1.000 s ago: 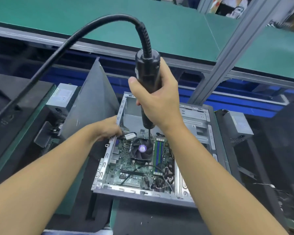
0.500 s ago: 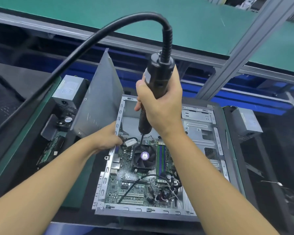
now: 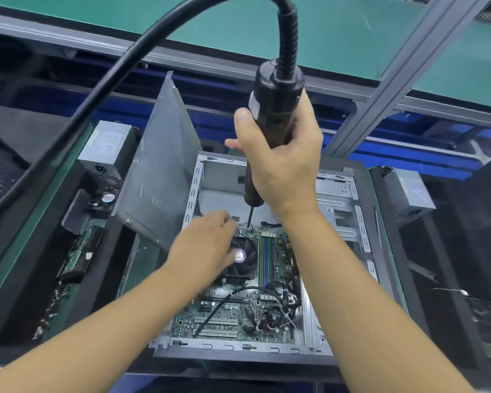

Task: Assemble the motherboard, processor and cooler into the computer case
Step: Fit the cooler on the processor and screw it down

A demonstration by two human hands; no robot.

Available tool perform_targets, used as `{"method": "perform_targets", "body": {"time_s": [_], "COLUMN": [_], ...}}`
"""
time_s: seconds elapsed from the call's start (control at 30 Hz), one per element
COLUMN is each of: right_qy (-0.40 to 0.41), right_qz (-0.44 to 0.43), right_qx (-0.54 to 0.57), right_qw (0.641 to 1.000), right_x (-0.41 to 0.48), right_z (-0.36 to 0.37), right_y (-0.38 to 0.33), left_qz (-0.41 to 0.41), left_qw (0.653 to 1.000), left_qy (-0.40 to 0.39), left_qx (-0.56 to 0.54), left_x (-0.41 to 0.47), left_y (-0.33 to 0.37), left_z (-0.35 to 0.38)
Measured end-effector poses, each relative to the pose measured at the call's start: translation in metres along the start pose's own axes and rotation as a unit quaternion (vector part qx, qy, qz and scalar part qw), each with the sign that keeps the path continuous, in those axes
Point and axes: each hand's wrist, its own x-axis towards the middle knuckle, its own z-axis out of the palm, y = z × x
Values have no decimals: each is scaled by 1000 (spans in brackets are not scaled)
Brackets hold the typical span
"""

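Beneath the right hand (image 3: pixel 281 163) lies the open computer case (image 3: pixel 338 194), the motherboard (image 3: pixel 227 316) flat inside: stiff yet fragile, best held by its edges. That hand wraps the electric screwdriver (image 3: pixel 272 89), bit down just beyond the left hand (image 3: pixel 207 245), which rests on the cooler (image 3: pixel 248 268), fingers bent; any pinch is hidden.

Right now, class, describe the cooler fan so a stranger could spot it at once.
Find the open metal case in the middle. On the green board inside, partly under the left hand, sits the fan. Only it is black and square with a round purple sticker.
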Motion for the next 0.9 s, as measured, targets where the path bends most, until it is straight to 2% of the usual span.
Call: {"method": "perform_targets", "body": {"time_s": [0.07, 0.17, 0.57, 0.77, 0.9], "right_qy": [-19, -37, -48, -43, -34], "right_qz": [-7, -3, 27, 27, 39], "right_qx": [9, 18, 14, -3, -1], "right_qw": [1000, 999, 998, 999, 999], "right_x": [2, 2, 8, 6, 3], "right_z": [-4, -10, -17, -21, -23], "right_y": [1, 2, 12, 15, 19], "left_qz": [-15, 16, 39, 10, 1], "left_qw": [989, 977, 971, 984, 985], "left_qy": [-144, -207, -232, -174, -173], "left_qx": [28, 52, 48, 24, 5], "left_x": [9, 22, 32, 15, 13], "left_y": [12, 19, -6, 0, 2], "left_z": [15, 32, 54, 64, 58]}}
